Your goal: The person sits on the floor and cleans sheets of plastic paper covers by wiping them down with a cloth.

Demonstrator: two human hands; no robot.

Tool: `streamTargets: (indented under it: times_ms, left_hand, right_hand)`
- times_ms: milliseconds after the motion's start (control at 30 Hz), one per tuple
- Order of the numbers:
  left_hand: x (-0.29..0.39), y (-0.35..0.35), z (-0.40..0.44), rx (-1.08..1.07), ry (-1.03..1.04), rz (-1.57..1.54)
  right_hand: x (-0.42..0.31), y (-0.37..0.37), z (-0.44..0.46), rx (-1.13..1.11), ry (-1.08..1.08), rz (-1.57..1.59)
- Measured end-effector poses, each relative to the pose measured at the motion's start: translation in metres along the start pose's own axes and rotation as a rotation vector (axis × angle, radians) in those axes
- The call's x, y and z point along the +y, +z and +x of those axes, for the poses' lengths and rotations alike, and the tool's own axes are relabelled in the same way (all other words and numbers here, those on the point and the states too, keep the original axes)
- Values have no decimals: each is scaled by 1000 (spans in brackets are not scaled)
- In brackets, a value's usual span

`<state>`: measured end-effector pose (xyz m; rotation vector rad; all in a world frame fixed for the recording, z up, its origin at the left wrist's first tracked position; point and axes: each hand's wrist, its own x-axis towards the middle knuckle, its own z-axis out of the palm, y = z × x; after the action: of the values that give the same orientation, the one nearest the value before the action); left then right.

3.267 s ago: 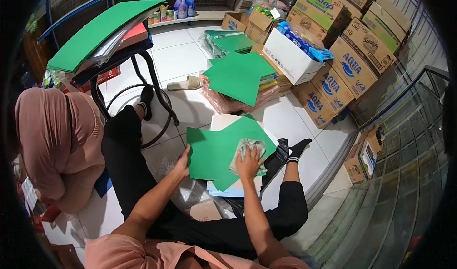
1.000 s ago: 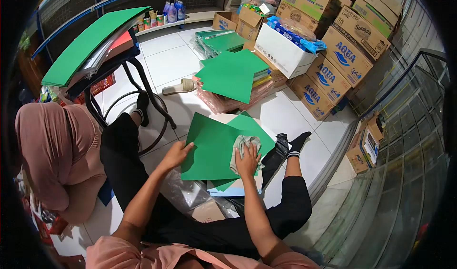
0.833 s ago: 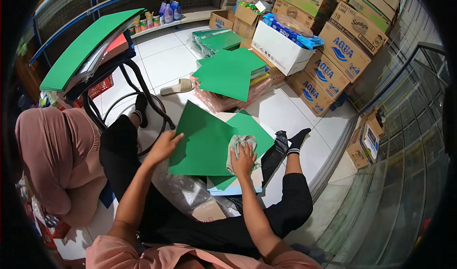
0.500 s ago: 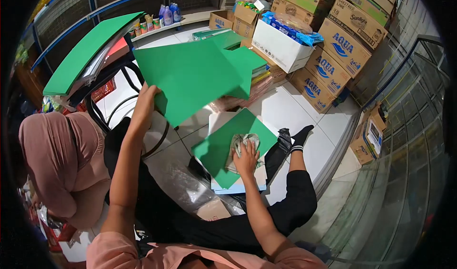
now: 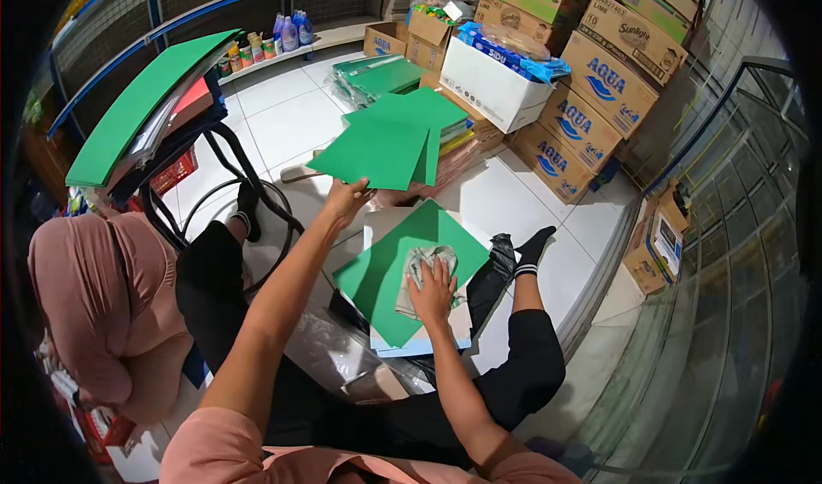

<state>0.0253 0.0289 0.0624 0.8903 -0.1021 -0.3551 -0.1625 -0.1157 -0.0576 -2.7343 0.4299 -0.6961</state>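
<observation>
My left hand point(image 5: 347, 200) is closed on the near edge of a green cardboard sheet point(image 5: 372, 152), its fingers pinching it. The sheet is held over a stack of green sheets point(image 5: 441, 107); whether it touches them I cannot tell. My right hand point(image 5: 435, 292) grips a bunched, pale patterned cloth point(image 5: 419, 265), pressing it down with the fingers over it. Beneath the cloth lies another green sheet point(image 5: 368, 274), turned at an angle on a pile of white and light blue boards point(image 5: 457, 328) between my legs. Black plastic point(image 5: 488, 291) shows under that pile.
A chair point(image 5: 229, 154) at left bears more green sheets point(image 5: 145, 107), close to another person's pink-clad body point(image 5: 94, 304). Plastic-wrapped green sheets point(image 5: 385, 74) lie farther back. Cartons point(image 5: 591, 73) and a white box point(image 5: 492, 86) stand at back right, glass panels point(image 5: 728, 270) at right.
My left hand has moved right and forward, carrying the green sheet from the chair side to over the stack. My right hand stays on the cloth in nearly the same place.
</observation>
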Motion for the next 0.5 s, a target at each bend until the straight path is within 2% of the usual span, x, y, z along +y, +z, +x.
streamTargets:
  times_ms: [200, 500]
  left_hand:
    - [-34, 4, 33, 10, -37, 26]
    - [-32, 21, 58, -74, -94, 163]
  right_hand:
    - [-2, -3, 1, -13, 4, -3]
    - [-2, -3, 3, -20, 15, 25]
